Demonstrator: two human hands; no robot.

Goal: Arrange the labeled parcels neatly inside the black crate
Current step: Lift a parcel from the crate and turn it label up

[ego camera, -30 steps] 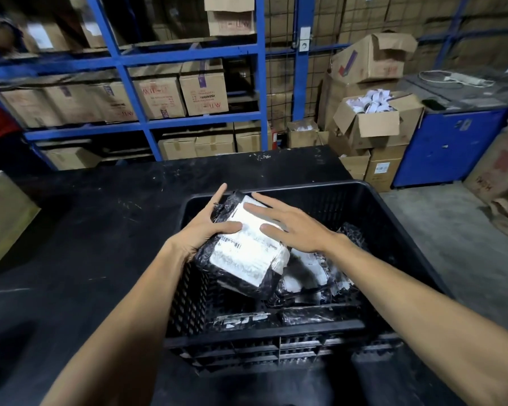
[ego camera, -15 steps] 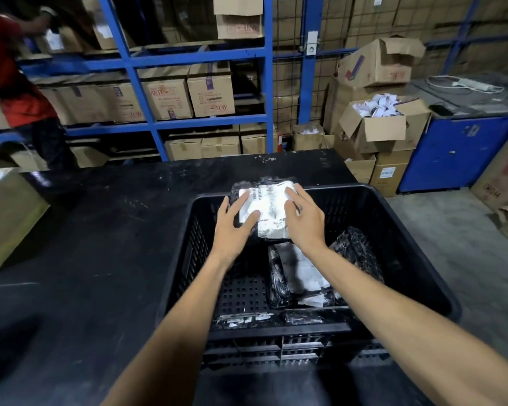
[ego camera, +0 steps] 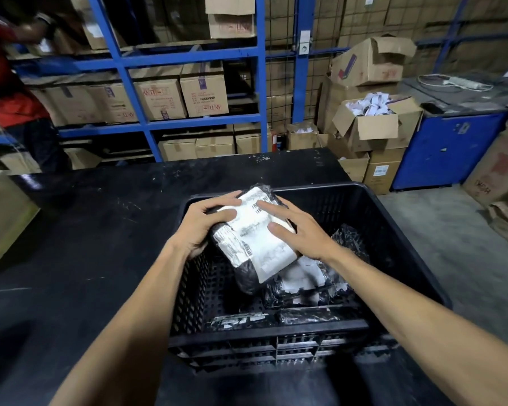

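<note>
A black slatted crate (ego camera: 405, 247) stands on the black table. Above its far left part I hold a black-wrapped parcel with a white label (ego camera: 251, 238), tilted, its top end over the crate's far rim. My left hand (ego camera: 201, 225) grips its left side, thumb underneath. My right hand (ego camera: 301, 230) lies flat on the label with fingers spread. Below it, a second labeled parcel (ego camera: 301, 281) lies in the crate's middle. Two flat parcels (ego camera: 238, 320) rest against the near wall, and a crumpled black one (ego camera: 349, 238) sits at the right.
The black table (ego camera: 85, 244) stretches to the left, with a cardboard box (ego camera: 0, 218) at its left edge. Blue shelving (ego camera: 188, 63) full of cartons stands behind. A person in red (ego camera: 9, 92) is at the far left. Open cartons (ego camera: 373, 124) are stacked at right.
The parcel was pushed to the crate's far wall, then both hands drew it back toward me and tilted it, so more of its label shows.
</note>
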